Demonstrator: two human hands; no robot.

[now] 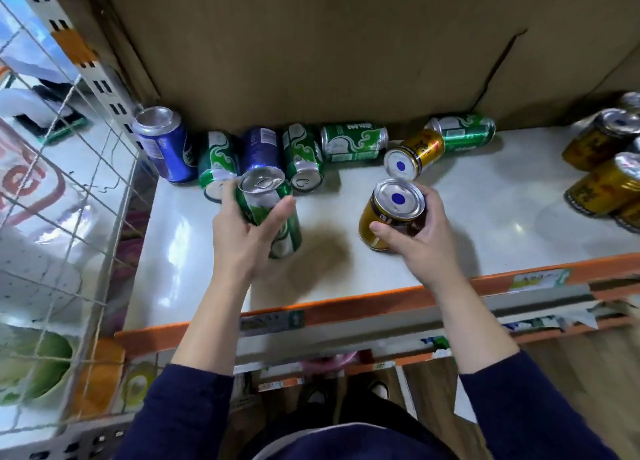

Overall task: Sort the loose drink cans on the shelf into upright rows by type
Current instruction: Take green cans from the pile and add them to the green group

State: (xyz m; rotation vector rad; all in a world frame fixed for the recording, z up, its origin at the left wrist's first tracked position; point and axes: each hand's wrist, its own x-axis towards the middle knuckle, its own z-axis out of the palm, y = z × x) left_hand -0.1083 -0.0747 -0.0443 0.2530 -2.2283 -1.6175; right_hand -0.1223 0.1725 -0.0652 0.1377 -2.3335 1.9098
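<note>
My left hand (242, 231) grips a green can (268, 210) near upright over the white shelf (485, 224). My right hand (419, 231) holds a gold can (391, 213) upright, its base on or just above the shelf. Behind them lie several loose cans on their sides: green cans (216, 163) (303, 156) (353, 142) (464, 132), a blue can (261, 154) and a gold can (414, 154). One blue can (162, 144) stands upright at the far left corner. A group of gold cans (602, 179) stands upright at the right.
A cardboard wall (311, 44) closes the back of the shelf. An orange strip (381, 300) with price labels edges the front. A wire grid (69, 182) and a slotted metal post (93, 71) bound the left side. Bare shelf surface lies between my hands and the right gold cans.
</note>
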